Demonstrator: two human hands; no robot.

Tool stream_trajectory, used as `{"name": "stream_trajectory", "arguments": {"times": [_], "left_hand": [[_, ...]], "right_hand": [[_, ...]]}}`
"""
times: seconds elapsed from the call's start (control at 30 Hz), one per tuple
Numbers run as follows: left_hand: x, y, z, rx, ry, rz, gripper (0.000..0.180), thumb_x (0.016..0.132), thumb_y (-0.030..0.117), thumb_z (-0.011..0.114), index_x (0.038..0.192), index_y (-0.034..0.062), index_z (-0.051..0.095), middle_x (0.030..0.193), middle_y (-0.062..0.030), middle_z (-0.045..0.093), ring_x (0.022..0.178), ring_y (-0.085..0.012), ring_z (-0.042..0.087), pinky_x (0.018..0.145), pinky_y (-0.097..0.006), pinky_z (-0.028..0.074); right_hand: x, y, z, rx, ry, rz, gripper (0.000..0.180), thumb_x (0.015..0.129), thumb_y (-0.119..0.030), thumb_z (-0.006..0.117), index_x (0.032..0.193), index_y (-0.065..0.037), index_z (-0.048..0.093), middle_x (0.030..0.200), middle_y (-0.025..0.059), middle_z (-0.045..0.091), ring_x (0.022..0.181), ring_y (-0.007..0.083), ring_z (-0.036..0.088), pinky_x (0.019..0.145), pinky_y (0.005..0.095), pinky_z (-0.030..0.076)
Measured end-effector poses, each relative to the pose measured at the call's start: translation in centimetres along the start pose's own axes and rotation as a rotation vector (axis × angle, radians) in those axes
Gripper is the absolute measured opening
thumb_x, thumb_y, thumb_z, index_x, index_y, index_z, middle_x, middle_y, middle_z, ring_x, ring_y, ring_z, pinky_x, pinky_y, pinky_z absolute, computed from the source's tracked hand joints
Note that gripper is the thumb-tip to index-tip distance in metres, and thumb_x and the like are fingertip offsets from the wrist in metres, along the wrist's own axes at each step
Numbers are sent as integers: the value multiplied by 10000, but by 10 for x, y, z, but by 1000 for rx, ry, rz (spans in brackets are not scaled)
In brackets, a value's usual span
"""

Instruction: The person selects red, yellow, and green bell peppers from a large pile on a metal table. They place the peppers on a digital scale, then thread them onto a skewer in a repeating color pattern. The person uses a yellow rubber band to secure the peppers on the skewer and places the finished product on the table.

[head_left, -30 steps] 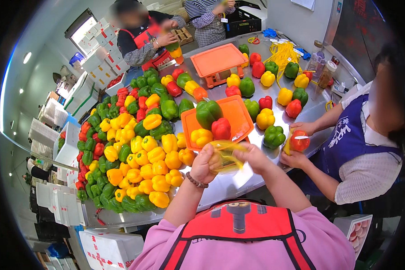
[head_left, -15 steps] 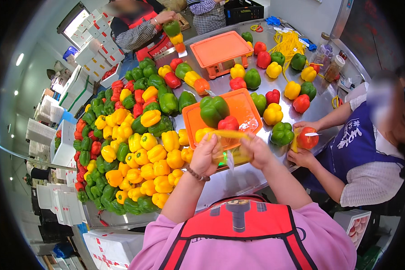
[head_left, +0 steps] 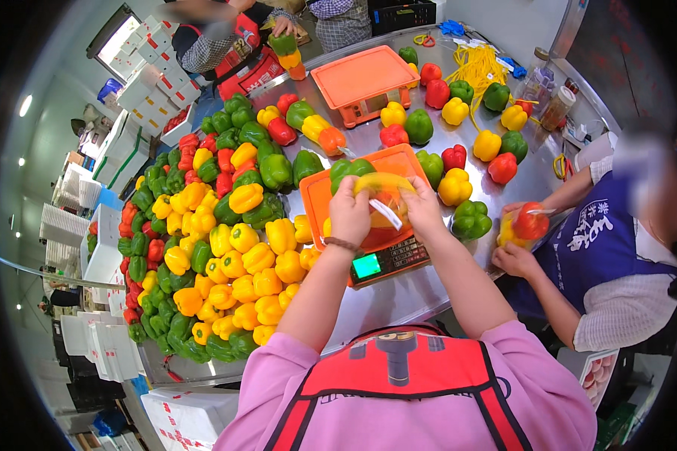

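Between my two hands a yellow mesh net bag (head_left: 384, 181) is held stretched, with a white tag (head_left: 386, 214) hanging from it. My left hand (head_left: 349, 213) is closed on one side of the bag, and my right hand (head_left: 424, 209) on the other. Both are over the orange tray (head_left: 314, 197) of a weighing scale, whose display (head_left: 367, 265) glows green below my left wrist. A green bell pepper (head_left: 349, 170) rests on the tray just beyond my hands. The net and my hands partly hide the other peppers there.
A big pile of yellow peppers (head_left: 259, 258), with green and red ones, covers the table's left. A second orange scale (head_left: 365, 79) stands beyond, near yellow nets (head_left: 477, 66). At right a co-worker's hand (head_left: 514, 260) holds bagged peppers; another person works at the far side.
My hands have moved slightly forward over the scale with the net bag, uncovering the scale's display. At right, the co-worker's bagged peppers have shifted and one hand has moved away from them.
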State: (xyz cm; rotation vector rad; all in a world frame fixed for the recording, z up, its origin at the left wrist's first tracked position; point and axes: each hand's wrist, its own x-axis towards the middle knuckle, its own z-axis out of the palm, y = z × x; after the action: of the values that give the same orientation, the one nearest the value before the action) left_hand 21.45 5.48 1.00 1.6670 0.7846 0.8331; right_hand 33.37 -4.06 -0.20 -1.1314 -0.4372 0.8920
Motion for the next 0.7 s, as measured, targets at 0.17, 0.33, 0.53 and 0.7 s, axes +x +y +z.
{"name": "stream_trajectory", "arguments": {"times": [0.17, 0.33, 0.53, 0.7], "left_hand": [[-7, 18, 12, 775, 28, 195, 119, 846, 96, 530, 956, 68, 493, 883, -170, 650, 775, -398, 630, 636, -500, 502], [-11, 19, 20, 857, -58, 127, 140, 849, 126, 545, 951, 67, 470, 849, -174, 650, 779, -394, 636, 652, -497, 511], [-7, 28, 26, 741, -58, 180, 164, 818, 96, 565, 941, 48, 468, 840, -192, 645, 772, -408, 627, 662, -500, 504], [-17, 70, 17, 584, -1, 302, 161, 790, 50, 571, 927, 44, 487, 820, -214, 627, 765, -414, 617, 658, -505, 497]], "right_hand": [[25, 36, -9, -379, 145, -305, 140, 901, -73, 545, 1018, -11, 590, 848, 75, 647, 790, 152, 622, 713, 285, 484], [27, 55, -15, -487, 216, -186, 227, 857, -39, 542, 1064, 8, 621, 893, 121, 661, 810, 206, 638, 727, 321, 488], [21, 56, -14, 77, 243, -43, 276, 876, 13, 473, 1119, 47, 599, 981, 77, 635, 821, 148, 617, 700, 261, 496], [-11, -2, 13, 249, 158, -97, 246, 900, -9, 454, 1103, 4, 593, 897, 42, 633, 711, 86, 584, 602, 227, 476]]}}
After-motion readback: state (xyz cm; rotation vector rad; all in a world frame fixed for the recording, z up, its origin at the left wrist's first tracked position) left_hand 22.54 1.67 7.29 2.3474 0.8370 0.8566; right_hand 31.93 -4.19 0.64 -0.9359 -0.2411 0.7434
